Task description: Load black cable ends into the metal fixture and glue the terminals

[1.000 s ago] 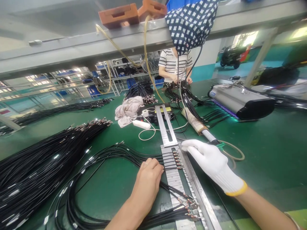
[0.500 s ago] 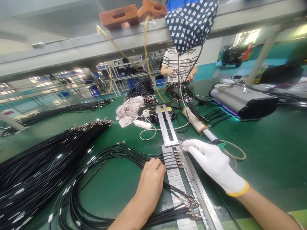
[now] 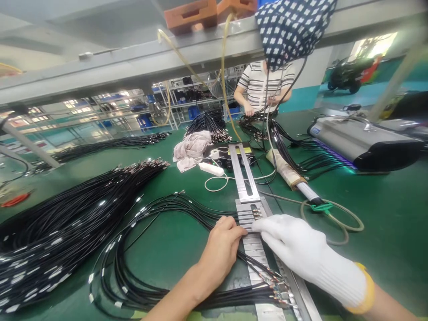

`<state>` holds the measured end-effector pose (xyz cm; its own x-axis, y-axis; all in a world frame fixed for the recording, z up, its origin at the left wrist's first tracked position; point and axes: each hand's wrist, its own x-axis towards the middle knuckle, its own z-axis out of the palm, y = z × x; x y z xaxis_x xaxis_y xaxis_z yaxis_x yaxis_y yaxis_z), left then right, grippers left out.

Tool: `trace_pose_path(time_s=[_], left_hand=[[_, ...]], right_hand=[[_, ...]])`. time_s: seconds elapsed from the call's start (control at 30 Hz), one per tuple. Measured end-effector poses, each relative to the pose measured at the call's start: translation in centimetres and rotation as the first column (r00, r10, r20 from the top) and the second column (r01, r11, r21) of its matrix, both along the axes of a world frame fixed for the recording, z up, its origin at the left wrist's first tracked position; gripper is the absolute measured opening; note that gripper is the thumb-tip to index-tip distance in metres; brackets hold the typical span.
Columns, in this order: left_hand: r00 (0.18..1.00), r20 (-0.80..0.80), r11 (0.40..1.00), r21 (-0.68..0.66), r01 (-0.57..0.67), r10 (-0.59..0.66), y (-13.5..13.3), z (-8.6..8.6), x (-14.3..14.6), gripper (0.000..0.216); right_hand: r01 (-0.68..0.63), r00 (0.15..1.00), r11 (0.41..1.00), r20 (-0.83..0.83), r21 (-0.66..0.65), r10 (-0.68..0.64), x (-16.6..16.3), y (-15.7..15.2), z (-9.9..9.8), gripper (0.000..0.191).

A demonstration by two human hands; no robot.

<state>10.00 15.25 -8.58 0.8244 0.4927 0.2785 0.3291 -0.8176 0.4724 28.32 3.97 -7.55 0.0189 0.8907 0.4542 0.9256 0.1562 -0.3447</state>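
Note:
My bare left hand (image 3: 220, 249) is over the slotted metal strip (image 3: 257, 256), fingers bent and pinched on a black cable (image 3: 214, 222). Opposite it, my right hand (image 3: 307, 256) wears a white knit glove with a yellow cuff. Its thumb and forefinger come together at that cable's end, which they hide. Just beyond, several cables lie side by side across the strip, their metal connector ends (image 3: 257, 213) by the rail. A second cluster of cable ends (image 3: 281, 287) rests on the near part of the strip.
A large pile of black cables (image 3: 80, 214) lies left. Behind the strip are a slotted metal plate (image 3: 238, 171), a crumpled cloth (image 3: 192, 149) and a black control box (image 3: 225, 154). A wrapped handle tool (image 3: 287, 171) and a grey lamp housing (image 3: 354, 140) stand right. A co-worker (image 3: 264, 87) handles cables opposite.
My right hand has moved from the rail's far end nearer to me, meeting my left fingertips at the cable. The whole view has shifted, so things appear further right. The co-worker's hands have moved.

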Motion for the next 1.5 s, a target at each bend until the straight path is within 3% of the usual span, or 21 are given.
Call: trace_pose_path(time_s=[0.17, 0.33, 0.43, 0.53, 0.6, 0.67, 0.77, 1.3, 1.5], left_hand=[[1.000, -0.023, 0.996, 0.094, -0.010, 0.012, -0.3, -0.1, 0.2, 0.029], [0.989, -0.151, 0.971, 0.239, 0.032, 0.004, -1.2, 0.6, 0.2, 0.026], [0.971, -0.237, 0.939, 0.334, 0.079, 0.002, -1.8, 1.3, 0.0, 0.023], [0.980, -0.199, 0.944, 0.318, 0.087, -0.023, -1.6, 1.5, -0.3, 0.027], [0.993, -0.103, 0.964, 0.251, 0.085, -0.060, -1.2, 1.3, -0.6, 0.029], [0.997, -0.025, 0.978, 0.193, 0.077, -0.073, -0.9, 1.1, -0.8, 0.027], [0.999, 0.000, 0.986, 0.162, 0.038, -0.039, -0.6, 0.7, -1.0, 0.022], [0.997, 0.062, 0.978, 0.209, 0.020, -0.034, -0.1, -0.2, -0.8, 0.020], [0.998, 0.057, 0.983, 0.186, -0.004, -0.007, -0.3, 0.9, -0.9, 0.020]], right_hand=[[0.032, 0.970, 0.999, 0.240, 0.016, -0.035, -1.9, 0.0, -2.0, 0.023], [0.108, 0.970, 0.994, 0.223, -0.034, -0.098, -4.7, 0.3, -2.7, 0.021], [0.082, 0.979, 0.996, 0.190, -0.041, -0.073, -3.8, 0.2, -1.9, 0.022], [0.047, 0.998, 0.997, 0.046, -0.060, -0.045, -1.4, 0.3, -0.3, 0.029], [0.080, 0.968, 0.993, -0.230, -0.083, -0.097, 0.2, 0.5, 0.9, 0.030], [0.180, 0.837, 0.979, -0.508, -0.097, -0.204, 1.3, 0.8, 1.8, 0.027], [0.255, 0.655, 0.959, -0.708, -0.121, -0.264, 1.7, 1.3, 2.1, 0.027], [0.195, 0.625, 0.978, -0.759, -0.071, -0.180, 1.8, 1.9, 0.3, 0.024], [0.189, 0.643, 0.979, -0.743, -0.079, -0.185, 1.8, 1.9, 0.3, 0.026]])
